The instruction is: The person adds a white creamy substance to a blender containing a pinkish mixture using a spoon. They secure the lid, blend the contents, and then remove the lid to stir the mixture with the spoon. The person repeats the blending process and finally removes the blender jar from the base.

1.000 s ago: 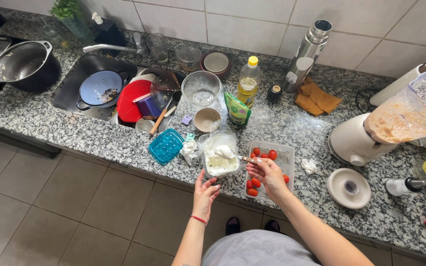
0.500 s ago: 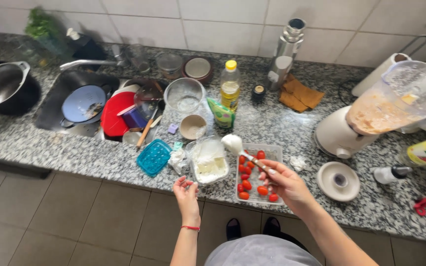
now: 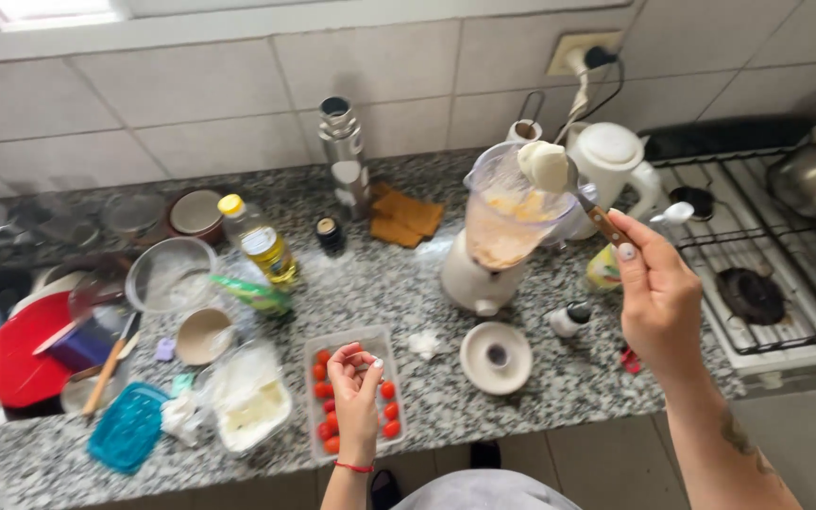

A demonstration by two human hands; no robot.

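My right hand (image 3: pixel 658 293) holds a wooden-handled spoon (image 3: pixel 589 206) loaded with a white creamy lump (image 3: pixel 544 166), raised over the open jar of the blender (image 3: pixel 502 227), which holds an orange mixture. My left hand (image 3: pixel 355 387) hovers loosely curled and empty above a clear tray of cherry tomatoes (image 3: pixel 321 434). To the tray's left sits an open tub of white cream (image 3: pixel 249 401) with its blue lid (image 3: pixel 128 427) nearby. The blender's white lid (image 3: pixel 495 357) lies on the granite counter (image 3: pixel 408 283).
An oil bottle (image 3: pixel 259 239), a steel thermos (image 3: pixel 344 151), bowls, a sieve and a small dark jar crowd the counter's back. A sink with red and blue dishes (image 3: pixel 21 345) lies at the left. A white kettle (image 3: pixel 616 165) and gas stove (image 3: pixel 767 255) stand at the right.
My right hand lifted the loaded spoon from over the tomato tray up and right to the blender jar. The view swung right. My left hand stayed near the tray.
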